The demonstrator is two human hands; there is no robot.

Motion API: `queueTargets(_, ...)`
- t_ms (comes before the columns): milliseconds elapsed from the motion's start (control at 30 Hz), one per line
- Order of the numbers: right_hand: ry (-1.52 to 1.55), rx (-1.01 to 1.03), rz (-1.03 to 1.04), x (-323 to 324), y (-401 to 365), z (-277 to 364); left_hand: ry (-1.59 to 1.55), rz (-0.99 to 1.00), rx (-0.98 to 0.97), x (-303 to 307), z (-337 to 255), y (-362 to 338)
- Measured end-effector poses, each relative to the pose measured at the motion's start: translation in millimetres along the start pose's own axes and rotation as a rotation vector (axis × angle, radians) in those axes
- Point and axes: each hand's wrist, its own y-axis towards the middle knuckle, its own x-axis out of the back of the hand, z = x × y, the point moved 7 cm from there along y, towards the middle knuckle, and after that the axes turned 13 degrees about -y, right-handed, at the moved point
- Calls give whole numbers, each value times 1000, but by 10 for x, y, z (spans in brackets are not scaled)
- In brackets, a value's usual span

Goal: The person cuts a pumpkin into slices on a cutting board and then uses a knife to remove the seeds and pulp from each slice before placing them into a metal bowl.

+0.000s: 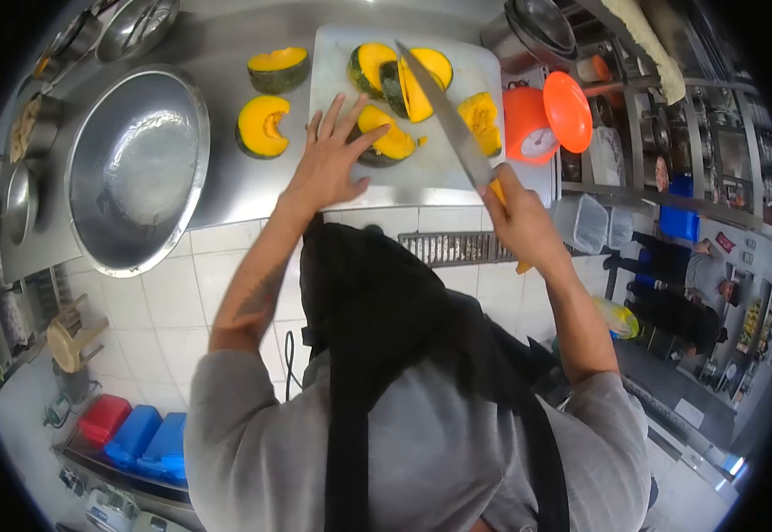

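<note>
My right hand (521,217) is closed around the yellow handle of a large kitchen knife (452,124). Its long blade points up and left, overlapping the pumpkin pieces in this view. With fingers spread, my left hand (328,160) reaches to a pumpkin piece (386,137) near the front of the white cutting board (337,66), fingertips right at its green rind. Further back on the board are more cut pumpkin pieces (372,66), orange inside. Another pumpkin chunk (482,122) lies at the board's right side. Two pumpkin wedges (262,127) rest on the steel counter left of the board.
A big metal basin (137,168) occupies the counter's left side. At right, beside the board, stands an orange kitchen scale (532,124). Metal pots (528,40) sit behind it. Two people (692,293) are in the background at right, near shelving.
</note>
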Motion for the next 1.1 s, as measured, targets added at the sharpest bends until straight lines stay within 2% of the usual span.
queueTargets(133, 72, -56, 22, -77, -49, -142, 130, 284, -92, -248, 176, 313)
queueTargets(167, 96, -44, 18, -108, -55, -154, 145, 299, -101, -229, 202, 386)
queueTargets(233, 148, -33, -9, -135, -99, -177, -32, 443, -133, -223, 205, 506)
queueTargets(267, 167, -46, 31, -192, -136, -198, -9, 463, -143, -145, 89, 528)
queueTargets(333, 216, -51, 62, -293, -218, -241, 28, 492, 148, 69, -34, 521)
queueTargets(367, 234, -40, 56, -360, -278, -244, 59, 506, 151, 112, -71, 498)
queueTargets(433, 281, -6, 49, -527, -348, -224, -143, 358, 561, 296, 169, 345)
queueTargets(467, 306, 21, 50, -622, -351, -186, -111, 353, 578, 243, 222, 242)
queueTargets(533, 316, 15, 125, -808, -356, -115, -158, -258, 516, 257, 366, 45)
queueTargets(567, 307, 13, 163, -843, -346, -53, -224, -369, 448, 173, 435, -13)
queueTargets(600, 307, 24, 159, -871, -312, -21, -216, -378, 446, 151, 394, -3)
queueTargets(667, 242, 87, 154, -948, -233, 19, -522, -436, 624, -6, 425, -95)
queueTargets(700, 204, 137, 139, -915, -194, 55, -534, -449, 625, 0, 325, -91)
queueTargets(767, 152, 140, 155, -857, -102, 95, -776, -417, 610, -46, 172, -69)
queueTargets(800, 120, 138, 167, -827, -59, 111, -793, -432, 615, -30, 182, -81)
queueTargets(867, 86, 135, 202, -741, 15, 131, -749, -298, 559, -58, 185, -62)
queueTargets(900, 78, 129, 226, -713, 28, 141, -767, -307, 562, -55, 212, -75)
queueTargets(1000, 1, 98, 216, -585, 87, 136, -604, -312, 569, 0, 281, -82)
queueTargets(1067, -38, 87, 150, -478, 66, 132, -75, -413, 417, 166, 190, -113)
queueTargets(1100, -63, 74, 86, -409, 67, 126, -81, -420, 419, 191, 245, -91)
